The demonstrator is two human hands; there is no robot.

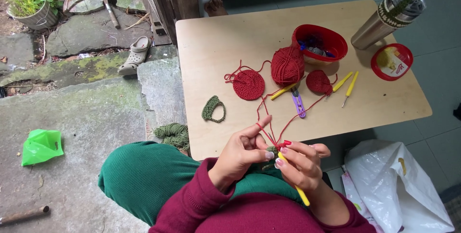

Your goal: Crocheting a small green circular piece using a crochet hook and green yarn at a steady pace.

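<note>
On the bench (pixel 216 41): one yarn ball (pixel 287 66), two red crocheted rounds (pixel 248 84), three spare hooks (pixel 352 83). Left hand (pixel 240 154) grip pinching green crochet piece (pixel 272 150), red strand (pixel 269 118) looped over forefinger. Right hand (pixel 300 166) grip closed around yellow hook (pixel 301 193).

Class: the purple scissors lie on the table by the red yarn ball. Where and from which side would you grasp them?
Grip the purple scissors by the looped handles at the near end, coming from the table's near edge; the blades point away, under a yellow hook.
</note>
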